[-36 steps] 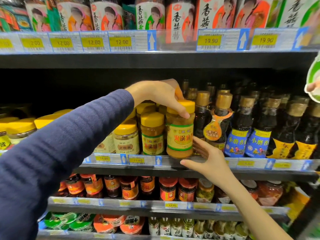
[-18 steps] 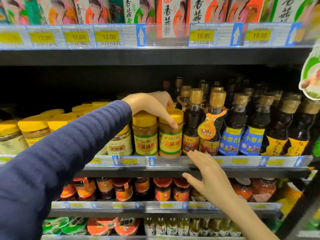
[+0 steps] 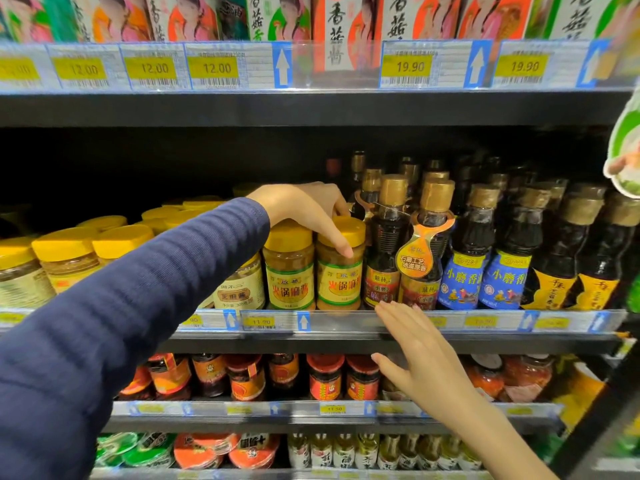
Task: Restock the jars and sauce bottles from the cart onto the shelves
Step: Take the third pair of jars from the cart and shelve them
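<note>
The left hand (image 3: 304,216), in a ribbed navy sleeve, grips the lid of a clear plastic jar of tan paste with a yellow lid (image 3: 341,275). One digit lies down the front and the rest are hidden behind. The jar stands upright at the front edge of the black metal shelf (image 3: 311,341), its green-banded yellow label facing out. Touching the jar's left is a matching jar (image 3: 289,271), and at its right is a dark gold-capped glass bottle (image 3: 382,258). Below and to the right of the jar, the right hand (image 3: 419,351) holds nothing, fingers straight. The rows behind the jar are lost in shadow.
</note>
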A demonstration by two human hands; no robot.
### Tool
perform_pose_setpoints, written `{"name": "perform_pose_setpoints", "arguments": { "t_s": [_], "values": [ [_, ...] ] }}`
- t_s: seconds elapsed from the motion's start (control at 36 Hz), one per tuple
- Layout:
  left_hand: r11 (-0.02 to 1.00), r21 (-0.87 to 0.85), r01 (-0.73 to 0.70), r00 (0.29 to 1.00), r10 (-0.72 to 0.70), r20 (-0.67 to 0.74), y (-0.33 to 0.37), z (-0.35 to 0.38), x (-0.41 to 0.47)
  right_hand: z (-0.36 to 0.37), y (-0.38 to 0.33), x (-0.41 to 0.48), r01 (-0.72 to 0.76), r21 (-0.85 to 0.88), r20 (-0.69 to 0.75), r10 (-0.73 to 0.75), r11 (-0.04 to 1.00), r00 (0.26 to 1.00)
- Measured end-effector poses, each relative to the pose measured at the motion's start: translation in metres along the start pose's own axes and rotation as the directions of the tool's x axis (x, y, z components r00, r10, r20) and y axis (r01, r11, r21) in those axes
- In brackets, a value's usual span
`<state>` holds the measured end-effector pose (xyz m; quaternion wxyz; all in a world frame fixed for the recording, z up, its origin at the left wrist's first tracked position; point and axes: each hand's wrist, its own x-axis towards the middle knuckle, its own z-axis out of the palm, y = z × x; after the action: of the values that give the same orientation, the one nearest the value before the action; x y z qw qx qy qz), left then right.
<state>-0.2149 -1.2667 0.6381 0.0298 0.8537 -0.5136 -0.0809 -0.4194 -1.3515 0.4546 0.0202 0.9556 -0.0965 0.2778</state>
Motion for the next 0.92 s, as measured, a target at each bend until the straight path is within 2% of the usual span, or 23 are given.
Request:
{"name": "perform_pose_setpoints", "arguments": {
  "t_s": [0.36, 0.58, 0.69, 0.81, 0.92],
  "values": [
    [0.994, 0.108, -0.034, 0.999, 0.032, 0.014, 0.004, -0.004, -0.003, 0.001, -0.002, 0.001, -0.030, 0.028, 0.013, 0.030, 0.999, 0.999],
    [0.989, 0.143, -0.038, 0.996, 0.049, -0.076, 0.000, 0.000, -0.008, 0.003, -0.002, 0.002, -0.026, 0.012, 0.007, 0.025, 1.000, 1.000],
    [0.985, 0.149, -0.083, 0.979, 0.109, -0.174, -0.004, 0.005, -0.026, 0.005, -0.002, 0.000, -0.032, 0.083, 0.023, 0.030, 0.996, 0.999],
    [0.978, 0.147, -0.145, 0.932, 0.185, -0.312, -0.007, 0.019, -0.061, -0.001, -0.004, 0.000, -0.032, 0.155, 0.066, 0.022, 0.987, 0.998],
    [0.984, 0.145, -0.108, 0.905, 0.157, -0.396, -0.011, 0.046, -0.107, -0.008, -0.009, 0.002, -0.024, 0.165, 0.127, 0.003, 0.986, 0.992]
  ]
}}
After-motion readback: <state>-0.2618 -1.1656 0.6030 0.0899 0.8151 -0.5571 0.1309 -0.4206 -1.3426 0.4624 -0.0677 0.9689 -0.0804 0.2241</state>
